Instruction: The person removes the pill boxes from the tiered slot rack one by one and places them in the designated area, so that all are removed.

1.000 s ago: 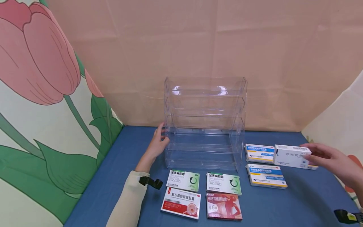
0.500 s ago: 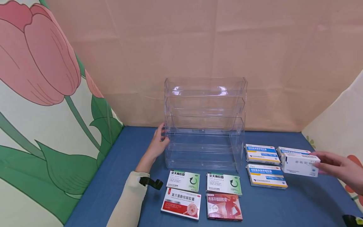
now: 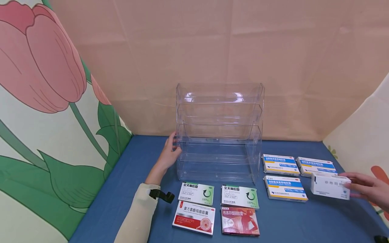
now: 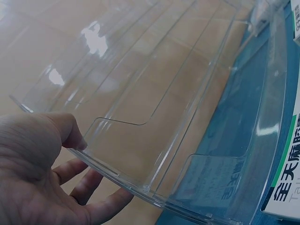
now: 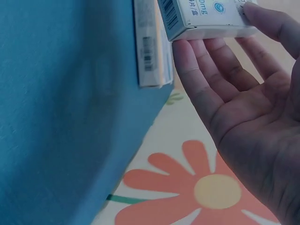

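Observation:
My right hand (image 3: pixel 369 187) holds a white medicine box (image 3: pixel 329 186) by its right end, thumb on the front and fingers behind. The right wrist view shows the fingertips against the underside of this white medicine box (image 5: pixel 213 21). At the middle stands a clear plastic tiered rack (image 3: pixel 219 158). My left hand (image 3: pixel 166 153) grips its left side edge, and in the left wrist view the thumb and fingers lie on opposite sides of that edge. Behind the held box is a blue-and-white medicine box (image 3: pixel 316 165) lying on the table.
Two more blue-and-white boxes (image 3: pixel 286 188) lie right of the rack. In front of it are two green-and-white capsule boxes (image 3: pixel 196 193), a red-and-white box (image 3: pixel 193 217) and a red box (image 3: pixel 240 221). A blue cloth (image 3: pixel 288 222) covers the table; a peach backdrop (image 3: pixel 152 67) hangs behind.
My right hand has moved the white box rightward and toward the front, uncovering the blue-and-white box behind it. The left hand and the rack have stayed in place.

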